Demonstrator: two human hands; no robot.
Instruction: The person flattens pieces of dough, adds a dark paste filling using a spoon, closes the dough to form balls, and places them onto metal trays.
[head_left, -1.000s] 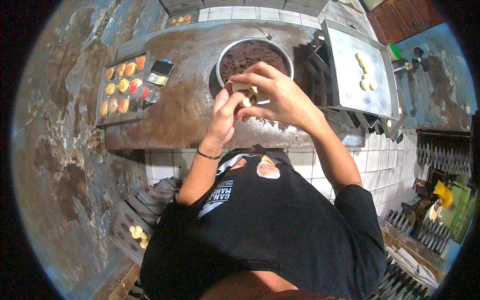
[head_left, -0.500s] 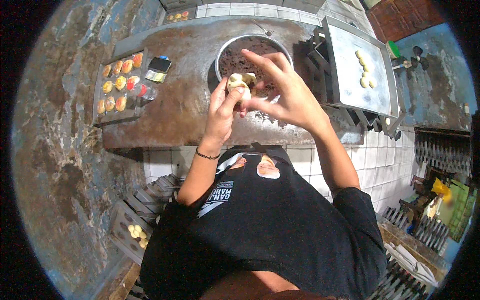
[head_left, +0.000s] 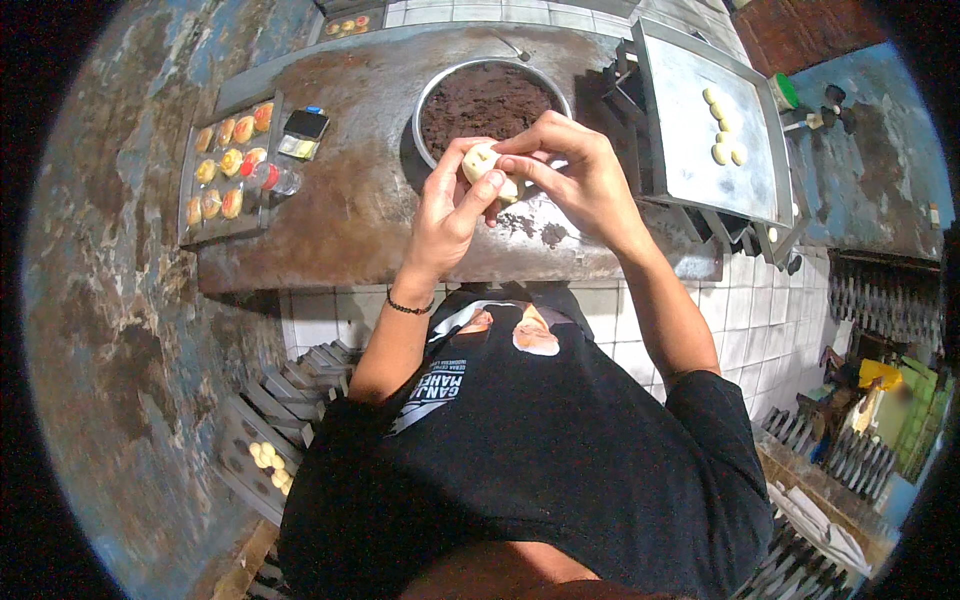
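Two bare hands on one soft, pale yellow dough piece (head_left: 480,163), held up above the near rim of a round, silvery metal bowl (head_left: 418,122) of dark brown crumbly mass (head_left: 488,105). Dough is cupped in the left hand (head_left: 447,215), thumb laid on top; its right side is pinched by right hand (head_left: 585,185) between thumb and forefinger. Underside hidden, can't be checked.

Likely failure: dough wall torn if pinched too hard or stretched thin. Edges may be kept from sticking if crumbs get caught between them. If the left grip is loosened, a drop into the bowl or onto the bench is possible.

Around: worn brown bench (head_left: 330,230). Dark crumbs (head_left: 553,234) are scattered near its front edge, right of centre. At its right end, a shiny rectangular metal tray (head_left: 690,170) with pale dough balls (head_left: 724,135) is propped up; rightward elbow room could be limited by it. At the left end, a grey metal tray (head_left: 240,226) of glazed golden buns (head_left: 231,163), its right edge overlapped by a clear red-capped bottle (head_left: 285,180).
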